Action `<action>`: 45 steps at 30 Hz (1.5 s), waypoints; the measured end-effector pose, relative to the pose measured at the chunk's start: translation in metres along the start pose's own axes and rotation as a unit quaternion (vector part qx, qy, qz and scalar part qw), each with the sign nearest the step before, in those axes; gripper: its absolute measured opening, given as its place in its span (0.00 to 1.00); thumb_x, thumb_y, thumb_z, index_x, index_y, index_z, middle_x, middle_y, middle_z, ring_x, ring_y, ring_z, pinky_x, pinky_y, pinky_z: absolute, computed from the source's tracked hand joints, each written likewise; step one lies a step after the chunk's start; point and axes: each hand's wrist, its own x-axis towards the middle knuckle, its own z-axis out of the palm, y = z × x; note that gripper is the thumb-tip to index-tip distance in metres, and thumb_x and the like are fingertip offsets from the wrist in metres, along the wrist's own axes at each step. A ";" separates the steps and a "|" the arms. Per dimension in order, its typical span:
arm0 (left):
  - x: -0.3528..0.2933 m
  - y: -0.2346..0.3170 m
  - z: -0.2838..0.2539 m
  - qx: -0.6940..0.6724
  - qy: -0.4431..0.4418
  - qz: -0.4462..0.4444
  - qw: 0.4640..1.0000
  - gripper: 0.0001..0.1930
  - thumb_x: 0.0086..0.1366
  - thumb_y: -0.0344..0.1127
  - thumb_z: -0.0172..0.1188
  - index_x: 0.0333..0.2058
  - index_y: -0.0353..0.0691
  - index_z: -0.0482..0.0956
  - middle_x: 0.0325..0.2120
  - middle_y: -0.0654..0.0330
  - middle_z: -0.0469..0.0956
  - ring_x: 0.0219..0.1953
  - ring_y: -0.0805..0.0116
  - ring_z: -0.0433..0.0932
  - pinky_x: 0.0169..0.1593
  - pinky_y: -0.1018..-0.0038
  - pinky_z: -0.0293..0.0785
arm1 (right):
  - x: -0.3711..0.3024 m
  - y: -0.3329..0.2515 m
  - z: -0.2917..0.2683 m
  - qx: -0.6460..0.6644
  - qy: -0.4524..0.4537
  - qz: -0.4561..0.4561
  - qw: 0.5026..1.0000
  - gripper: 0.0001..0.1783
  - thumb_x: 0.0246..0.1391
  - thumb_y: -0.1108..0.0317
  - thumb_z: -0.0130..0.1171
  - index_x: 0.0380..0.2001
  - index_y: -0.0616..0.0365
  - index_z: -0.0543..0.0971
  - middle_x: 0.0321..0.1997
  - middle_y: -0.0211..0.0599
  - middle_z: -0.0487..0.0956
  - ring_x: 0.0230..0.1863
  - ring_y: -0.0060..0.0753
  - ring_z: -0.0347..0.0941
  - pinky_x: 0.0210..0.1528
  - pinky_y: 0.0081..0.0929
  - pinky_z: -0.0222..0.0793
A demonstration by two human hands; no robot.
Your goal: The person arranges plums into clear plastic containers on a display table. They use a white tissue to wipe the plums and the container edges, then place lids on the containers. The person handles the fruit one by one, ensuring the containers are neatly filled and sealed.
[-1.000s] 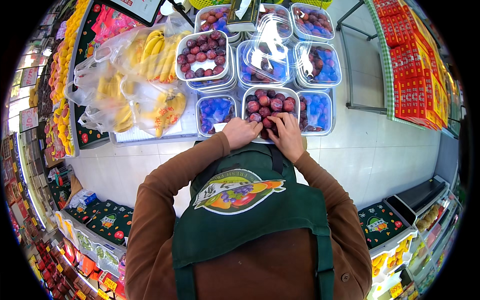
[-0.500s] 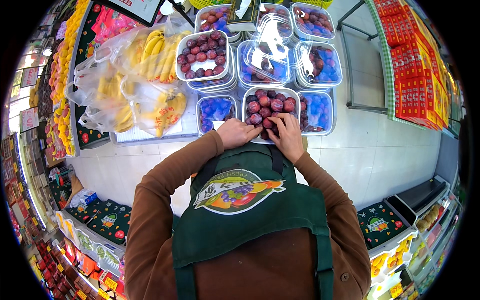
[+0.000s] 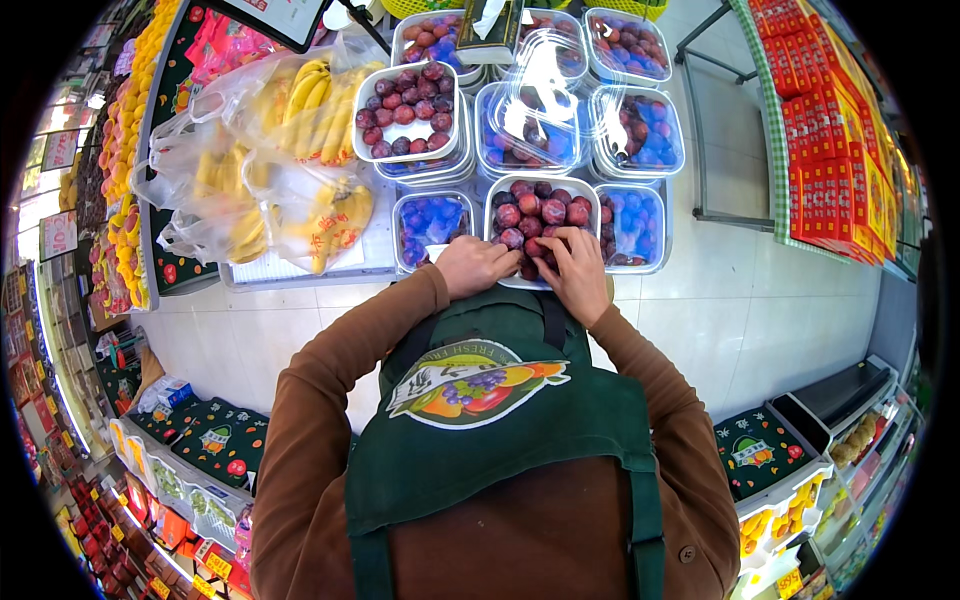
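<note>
Directly in front of me a white-rimmed plastic tub is filled with dark red plums. My left hand lies at its near left corner, fingers curled in over the rim; what the fingertips press on is hidden. From the near right side my right hand reaches in, its thumb and fingers bent round a plum at the near edge. Another open tub of plums, with a bare white patch in its middle, rests on a stack beyond, to the left.
Clear tubs holding blue-wrapped fruit stand on both sides, one at left, one at right. Transparent lids lie behind. Bagged bananas fill the table's left. Stacked red boxes stand far right.
Almost nothing differs. Both hands stay at the same tub, with only slight finger movement.
</note>
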 end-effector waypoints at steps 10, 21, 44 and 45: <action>-0.001 0.003 -0.004 -0.066 0.047 -0.135 0.987 0.11 0.61 0.44 0.62 0.36 0.44 0.75 0.24 0.62 0.75 0.21 0.61 0.78 0.22 0.67 0.72 | -0.001 -0.002 0.005 -0.002 0.003 0.043 0.999 0.19 0.44 0.69 0.65 0.42 0.56 0.75 0.41 0.35 0.73 0.46 0.40 0.69 0.51 0.37 0.62; 0.001 0.003 -0.005 -0.135 0.011 -0.207 0.969 0.13 0.62 0.44 0.61 0.40 0.44 0.74 0.34 0.61 0.77 0.28 0.58 0.79 0.28 0.66 0.74 | 0.005 -0.004 0.003 0.010 -0.044 0.043 0.998 0.17 0.44 0.70 0.65 0.40 0.53 0.76 0.39 0.34 0.72 0.44 0.41 0.68 0.49 0.36 0.62; 0.051 -0.019 -0.007 -0.189 0.145 -0.328 0.914 0.11 0.60 0.34 0.63 0.40 0.40 0.77 0.32 0.57 0.75 0.34 0.58 0.78 0.37 0.67 0.74 | 0.060 0.057 -0.026 0.179 -0.154 0.040 0.971 0.20 0.47 0.72 0.64 0.46 0.56 0.75 0.46 0.41 0.75 0.49 0.47 0.71 0.51 0.36 0.68; 0.053 -0.021 -0.007 -0.183 0.153 -0.327 0.914 0.11 0.59 0.32 0.63 0.41 0.39 0.77 0.31 0.57 0.74 0.33 0.58 0.77 0.37 0.68 0.73 | 0.059 0.058 -0.025 0.191 -0.147 0.042 0.970 0.19 0.47 0.72 0.64 0.45 0.57 0.75 0.46 0.40 0.75 0.49 0.46 0.71 0.51 0.36 0.68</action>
